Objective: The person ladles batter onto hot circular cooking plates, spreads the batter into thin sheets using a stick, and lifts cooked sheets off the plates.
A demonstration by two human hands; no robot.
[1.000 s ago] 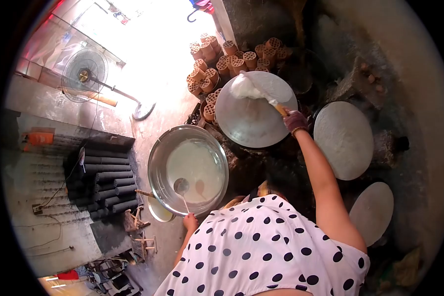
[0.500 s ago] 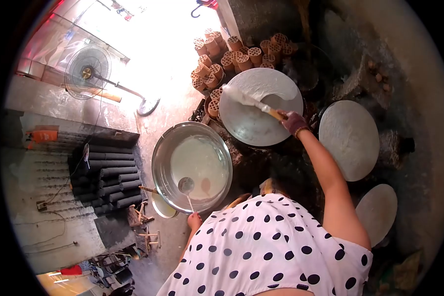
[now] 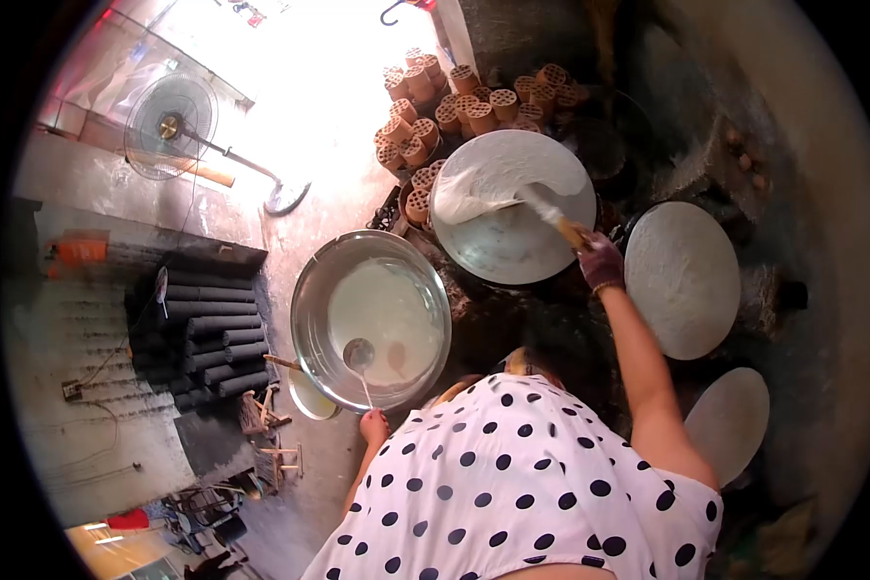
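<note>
My right hand (image 3: 601,263), in a dark purplish glove, is closed around the wooden handle of a spreader (image 3: 551,213). Its whitish head rests over the near round griddle (image 3: 483,253). Pale batter (image 3: 474,188) coats the far and left part of that griddle, while the nearer part looks bare and grey. My left hand (image 3: 374,426) grips the thin handle of a ladle (image 3: 359,355) at the basin's near rim. The ladle's bowl sits inside the wide metal basin (image 3: 437,290), which holds whitish liquid batter (image 3: 367,302).
To the right are a second round griddle (image 3: 683,280) with a white surface and a third pale disc (image 3: 730,425). Perforated clay-coloured briquettes (image 3: 478,118) stand behind. Black cylinders (image 3: 227,333) are stacked left, near a standing fan (image 3: 171,126). A pale vessel (image 3: 311,398) stands beside the basin.
My right hand has moved a little right, and the spreader's head has swept from the griddle's left edge towards its middle. Batter now shows at the left. The left hand still grips the ladle.
</note>
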